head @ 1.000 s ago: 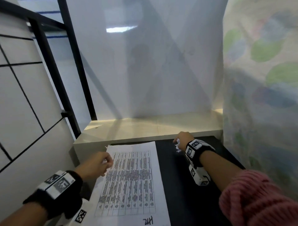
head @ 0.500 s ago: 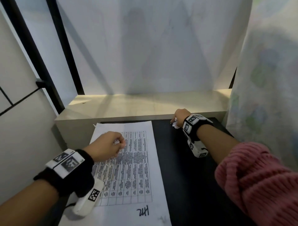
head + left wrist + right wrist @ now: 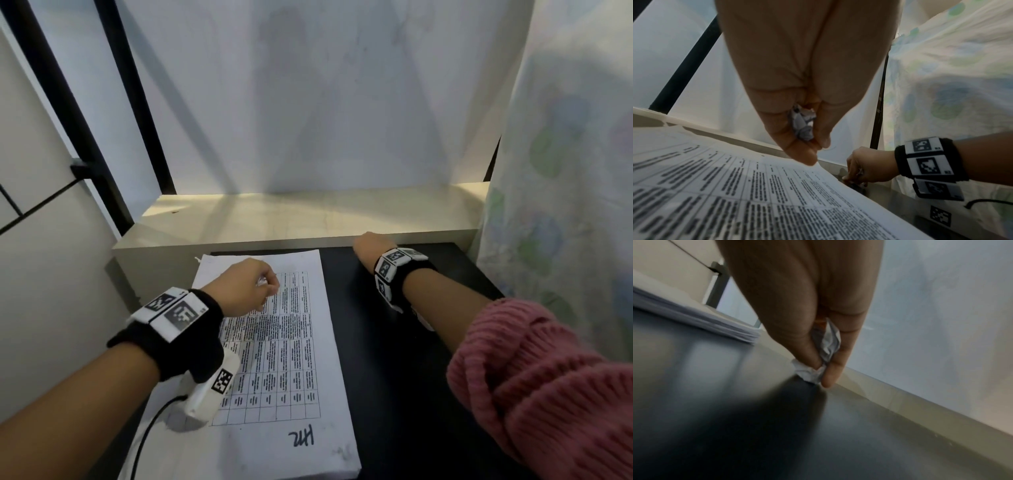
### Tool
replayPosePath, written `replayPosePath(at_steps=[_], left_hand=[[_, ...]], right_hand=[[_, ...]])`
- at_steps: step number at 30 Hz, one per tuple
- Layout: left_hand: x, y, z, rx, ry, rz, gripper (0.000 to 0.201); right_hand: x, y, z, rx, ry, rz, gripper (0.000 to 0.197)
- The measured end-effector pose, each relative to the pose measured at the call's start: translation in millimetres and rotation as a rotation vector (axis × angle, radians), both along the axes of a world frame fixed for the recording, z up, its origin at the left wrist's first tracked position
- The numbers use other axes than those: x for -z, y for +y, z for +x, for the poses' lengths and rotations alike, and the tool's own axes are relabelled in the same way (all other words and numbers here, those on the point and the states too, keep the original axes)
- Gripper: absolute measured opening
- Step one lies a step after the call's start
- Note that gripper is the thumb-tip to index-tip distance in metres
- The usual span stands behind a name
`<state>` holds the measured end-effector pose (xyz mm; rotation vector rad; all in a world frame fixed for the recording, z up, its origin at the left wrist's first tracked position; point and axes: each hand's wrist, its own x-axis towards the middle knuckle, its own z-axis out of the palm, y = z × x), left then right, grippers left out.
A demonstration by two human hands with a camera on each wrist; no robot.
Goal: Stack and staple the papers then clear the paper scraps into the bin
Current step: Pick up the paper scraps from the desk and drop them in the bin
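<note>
Head view: left hand [image 3: 245, 286] curls round a crumpled scrap [image 3: 802, 124] above the papers [image 3: 291, 377]; right hand [image 3: 797, 305] fingers [image 3: 832, 369] pinch another scrap [image 3: 809, 372] off the worktop [image 3: 394, 342], prob. gathering for bin.

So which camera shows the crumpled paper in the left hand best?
The left wrist view: the crumpled scrap sits right in the middle, bunched inside the left hand. The head view shows only a sliver past the knuckles. The right wrist view misses it.
</note>
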<state>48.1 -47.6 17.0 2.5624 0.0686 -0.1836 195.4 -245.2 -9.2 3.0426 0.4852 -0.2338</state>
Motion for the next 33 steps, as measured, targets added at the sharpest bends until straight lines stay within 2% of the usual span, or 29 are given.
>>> replayPosePath(at_steps=[5,9,17,20,24,28,31,33], left_hand=[[-8.9,4.8,-10.5,-0.017,0.001,-0.010,0.020],[-24.0,8.0,-25.8,-0.039,-0.026,-0.008,0.012],[-51.4,18.6,-59.4,-0.057,-0.071,-0.008,0.012],[-57.5,23.6,-79.3,-0.077,-0.089,-0.029,0.012],[-53.6,28.7,-116.4,-0.118,-0.074,-0.094,0.010],[-33.4,29.0,-161.0,-0.132,-0.026,-0.136,0.009],[-14.2,34.0,-194.0,-0.142,0.016,-0.121,0.009],[0.5,43.6,-216.4,-0.170,0.049,-0.108,0.018]], right_hand=[[-10.6,-12.4,-6.9,-0.026,0.012,-0.003,0.025],[-15.0,-17.8,-22.0,-0.046,0.050,0.035,0.020],[-40.8,-58.4,-61.0,0.123,-0.083,0.476,0.016],[-59.5,-64.5,-85.5,0.148,-0.054,0.650,0.016],[-68.1,-43.4,-138.8,0.095,0.125,0.775,0.015],[-58.0,1.3,-201.0,-0.060,0.259,0.785,0.014],[-47.7,37.4,-247.1,-0.158,0.342,0.818,0.004],[-38.3,60.2,-274.4,-0.235,0.395,0.800,0.016]])
